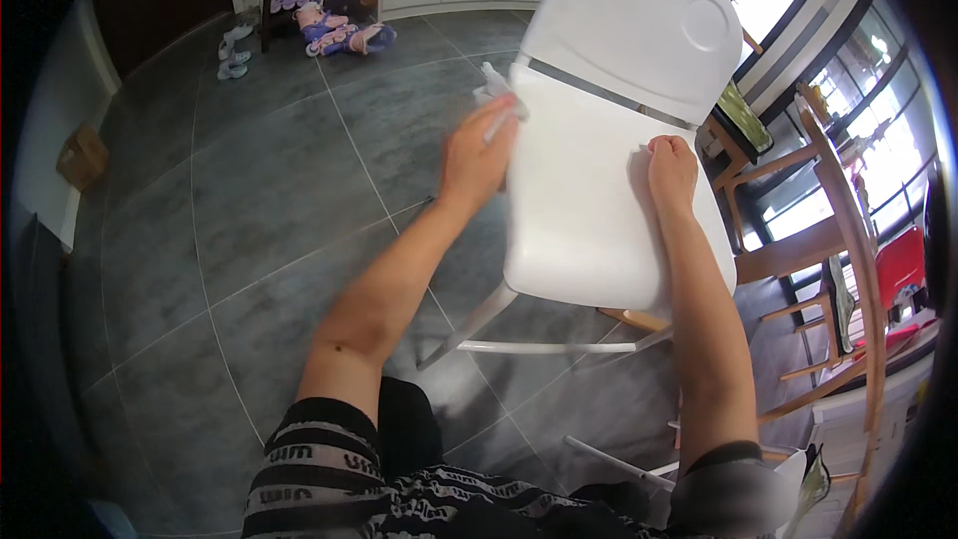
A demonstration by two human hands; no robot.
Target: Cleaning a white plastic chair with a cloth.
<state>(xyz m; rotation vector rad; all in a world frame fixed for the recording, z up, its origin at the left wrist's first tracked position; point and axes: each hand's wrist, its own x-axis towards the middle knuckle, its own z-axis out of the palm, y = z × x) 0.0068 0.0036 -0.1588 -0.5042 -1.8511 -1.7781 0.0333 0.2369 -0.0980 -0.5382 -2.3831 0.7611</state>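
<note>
A white plastic chair [589, 230] with white legs stands in front of me, its backrest [639, 20] bearing two round dimples. My left hand [477, 155] presses a crumpled white wipe [496, 90] against the left rear edge of the seat, near the gap below the backrest. My right hand [672, 170] lies on the seat's right side, fingers curled down onto the surface and holding nothing.
Grey floor tiles [269, 200] spread to the left. Wooden chairs [828, 230] and a red seat [901, 262] crowd the right by bright windows. Roller skates and shoes [334, 30] lie near a dark rack and white louvred doors at the back. A cardboard box [83, 156] sits far left.
</note>
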